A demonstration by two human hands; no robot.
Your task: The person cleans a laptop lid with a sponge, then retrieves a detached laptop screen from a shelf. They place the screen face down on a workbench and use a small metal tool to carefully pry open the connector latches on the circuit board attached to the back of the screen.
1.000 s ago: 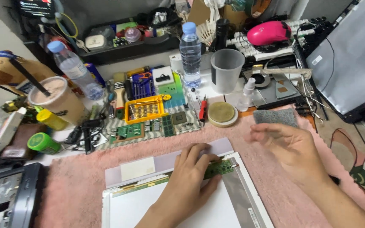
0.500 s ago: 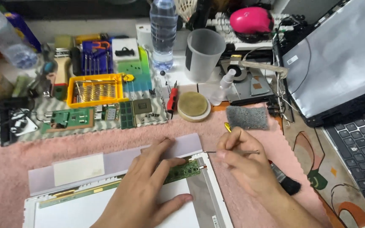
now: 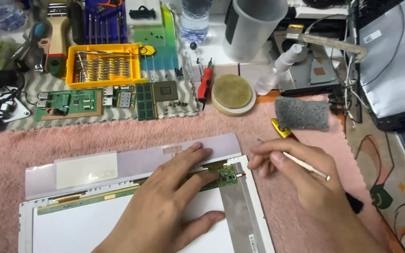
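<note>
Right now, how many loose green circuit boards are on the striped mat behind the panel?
3: a wide board at left on a brown backing, a small board beside it, and a narrow memory-style board right of that. Clutter may hide others.

pink fuzzy mat [image 3: 118, 136] bears display panel [image 3: 94, 225], grey sponge [image 3: 302, 114].

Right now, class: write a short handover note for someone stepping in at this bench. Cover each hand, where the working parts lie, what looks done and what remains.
Left hand: flat on the white rectangular display panel, fingers pressing beside its narrow green circuit strip.
Right hand: holding a thin pale probe tool, tip just right of the strip.
Panel lies on the pink fluffy mat; its pale lilac tape flap is folded back, the strip exposed.
Whether the strip is freed cannot be told.
</note>
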